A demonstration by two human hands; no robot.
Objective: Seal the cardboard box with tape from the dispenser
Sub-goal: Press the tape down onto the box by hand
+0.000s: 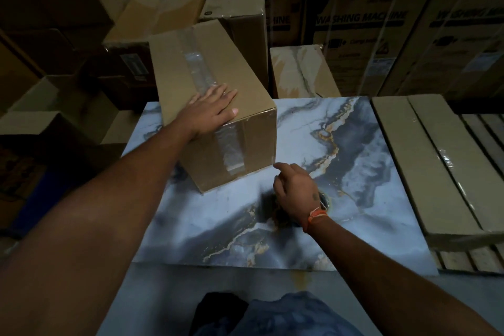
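Note:
A long brown cardboard box [245, 144] lies on a marble-patterned slab [354, 172]. Clear tape [199, 73] runs along its top seam and down the near end face. My left hand [210, 112] lies flat on the near end of the box top, fingers spread over the tape. My right hand [296, 191] is just off the box's near right bottom corner, with its index finger stretched toward that corner. Its other fingers curl over a tape roll [326, 200]. The palm hides most of the roll, and only a rim shows by the wrist.
Flat wrapped cartons [436, 166] lie along the slab's right edge. Closed boxes [163, 13] crowd behind and to the left, with big washing machine cartons [362, 22] at the back. A second marble slab [300, 71] leans behind the table. The room is dim.

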